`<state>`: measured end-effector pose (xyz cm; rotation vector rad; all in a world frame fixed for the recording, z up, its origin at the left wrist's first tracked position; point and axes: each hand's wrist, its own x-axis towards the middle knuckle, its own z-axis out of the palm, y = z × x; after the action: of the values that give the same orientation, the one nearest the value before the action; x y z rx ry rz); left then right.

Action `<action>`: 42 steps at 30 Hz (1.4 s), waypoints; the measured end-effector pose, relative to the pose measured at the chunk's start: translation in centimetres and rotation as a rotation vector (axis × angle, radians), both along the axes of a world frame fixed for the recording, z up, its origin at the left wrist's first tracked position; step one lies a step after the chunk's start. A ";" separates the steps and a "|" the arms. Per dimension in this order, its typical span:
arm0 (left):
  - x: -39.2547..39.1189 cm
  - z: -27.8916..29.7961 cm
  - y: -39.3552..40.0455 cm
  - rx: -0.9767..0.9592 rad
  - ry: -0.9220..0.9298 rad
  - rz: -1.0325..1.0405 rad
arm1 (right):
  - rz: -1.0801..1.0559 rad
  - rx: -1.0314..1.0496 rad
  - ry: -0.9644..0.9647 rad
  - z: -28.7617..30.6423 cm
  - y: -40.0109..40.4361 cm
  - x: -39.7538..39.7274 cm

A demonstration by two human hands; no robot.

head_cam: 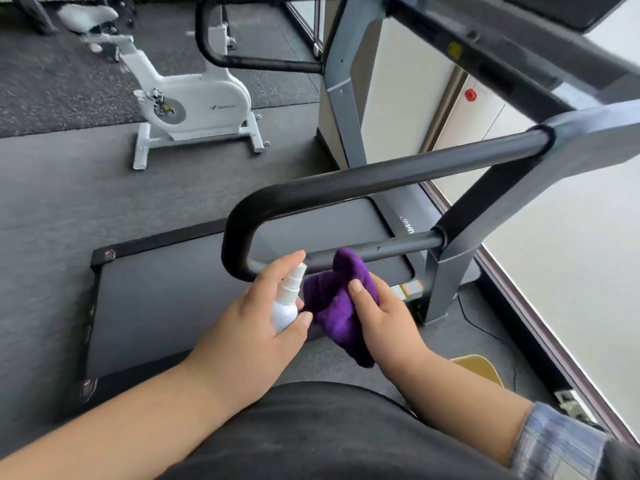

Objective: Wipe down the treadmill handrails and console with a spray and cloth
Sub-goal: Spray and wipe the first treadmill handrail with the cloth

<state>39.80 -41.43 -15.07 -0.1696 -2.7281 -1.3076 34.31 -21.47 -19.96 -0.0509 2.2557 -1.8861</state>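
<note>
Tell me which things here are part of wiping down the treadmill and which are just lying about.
Part of the job:
spray bottle, held in the left hand
purple cloth, held in the right hand
black handrail

Just lying about:
white exercise bike
red knob on the wall

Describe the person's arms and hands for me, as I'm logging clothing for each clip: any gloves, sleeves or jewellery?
Both hands are bare: the left hand and the right hand wear no gloves, and no rings or watch show. The left forearm is uncovered as far as the frame shows. The right arm has a blue-grey sleeve pushed up towards the elbow, bunched in folds. Nails are short and unpainted.
</note>
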 end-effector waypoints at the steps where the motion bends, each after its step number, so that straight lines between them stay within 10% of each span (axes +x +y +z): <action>1: -0.5 -0.3 0.6 -0.001 -0.043 -0.012 | -0.029 0.002 0.010 0.0 0.8 -0.2; 13: -4.8 -1.4 7.8 0.013 -0.156 0.077 | -0.275 0.218 0.379 1.0 10.5 -11.1; 25: -9.4 -3.1 13.8 -0.047 -0.223 0.314 | 0.519 0.959 0.546 -4.5 14.1 -19.6; 42: -9.4 -3.5 12.7 -0.037 -0.227 0.639 | 0.910 0.982 0.595 -4.4 12.9 -22.3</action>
<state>30.37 -28.72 -18.59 0.8228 -2.6192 -1.1283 11.99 -8.61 -24.38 -1.3236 2.5237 -0.2481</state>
